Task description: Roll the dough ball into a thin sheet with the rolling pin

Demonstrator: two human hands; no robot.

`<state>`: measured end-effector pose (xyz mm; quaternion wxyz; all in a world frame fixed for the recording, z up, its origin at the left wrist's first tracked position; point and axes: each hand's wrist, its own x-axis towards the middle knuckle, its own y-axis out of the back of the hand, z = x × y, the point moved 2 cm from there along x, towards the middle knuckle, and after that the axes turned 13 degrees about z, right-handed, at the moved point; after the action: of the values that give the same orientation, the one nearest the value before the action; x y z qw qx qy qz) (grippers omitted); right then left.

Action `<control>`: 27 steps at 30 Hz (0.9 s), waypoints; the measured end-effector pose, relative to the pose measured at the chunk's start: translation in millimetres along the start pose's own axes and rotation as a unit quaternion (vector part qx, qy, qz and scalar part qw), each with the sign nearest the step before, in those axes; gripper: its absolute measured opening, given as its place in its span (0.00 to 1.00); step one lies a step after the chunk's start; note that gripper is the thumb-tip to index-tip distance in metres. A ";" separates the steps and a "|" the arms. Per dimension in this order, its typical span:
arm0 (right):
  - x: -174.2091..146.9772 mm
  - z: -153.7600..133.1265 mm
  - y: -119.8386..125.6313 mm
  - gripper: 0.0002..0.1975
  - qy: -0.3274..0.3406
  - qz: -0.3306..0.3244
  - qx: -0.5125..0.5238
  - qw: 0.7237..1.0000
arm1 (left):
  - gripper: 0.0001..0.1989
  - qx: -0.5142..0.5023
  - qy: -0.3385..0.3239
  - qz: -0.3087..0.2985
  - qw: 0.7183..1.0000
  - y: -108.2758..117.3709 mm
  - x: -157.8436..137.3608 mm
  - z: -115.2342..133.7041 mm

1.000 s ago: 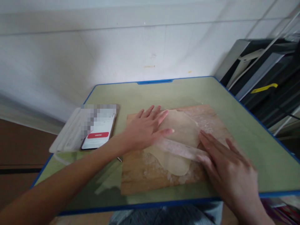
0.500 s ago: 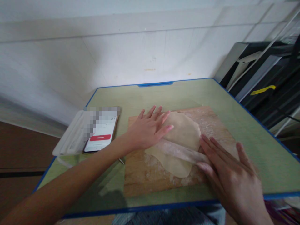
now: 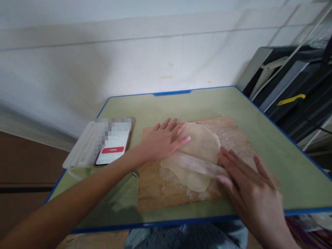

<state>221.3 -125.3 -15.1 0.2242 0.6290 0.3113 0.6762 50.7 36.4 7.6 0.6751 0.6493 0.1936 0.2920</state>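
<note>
A green table (image 3: 259, 114) with a blue rim stood against a pale tiled wall (image 3: 129, 65), which was lit softly and evenly. To the right leaned dark metal frames (image 3: 293, 79), one bearing a yellow strip. To the left, below the wall, ran a brown surface (image 3: 23, 162) crossed by a dark band.

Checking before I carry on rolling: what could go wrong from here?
1. The dough sheet looks very thin; more pressure from both hands on the rolling pin may tear it.
2. Its near edge lies on floured wooden board, but bare patches could make it stick.
3. The phone sits close to the left hand; flour may reach it.
</note>
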 end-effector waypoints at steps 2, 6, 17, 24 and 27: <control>3.7 2.9 -3.7 0.24 -0.028 -0.002 -0.007 1.000 | 0.31 -0.004 0.004 -0.020 1.000 -2.3 13.2 -1.5; -4.7 -4.5 6.4 0.25 0.007 -0.016 -0.006 1.000 | 0.34 0.012 0.007 -0.004 1.000 2.6 -2.7 5.8; -7.9 -2.0 4.1 0.24 0.017 -0.026 -0.018 0.999 | 0.34 -0.002 0.003 0.003 1.000 2.2 8.0 6.4; -17.2 -18.9 21.0 0.27 0.077 -0.036 -0.022 0.996 | 0.32 0.011 -0.012 0.032 0.999 7.5 -28.6 12.4; -20.0 -24.3 26.9 0.28 0.097 -0.025 -0.024 0.995 | 0.32 0.007 -0.019 0.036 0.999 9.0 -37.8 11.0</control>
<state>201.8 -161.5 -10.8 0.2247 0.5473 0.3305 0.7354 27.9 3.5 12.9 0.6628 0.6662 0.1595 0.3025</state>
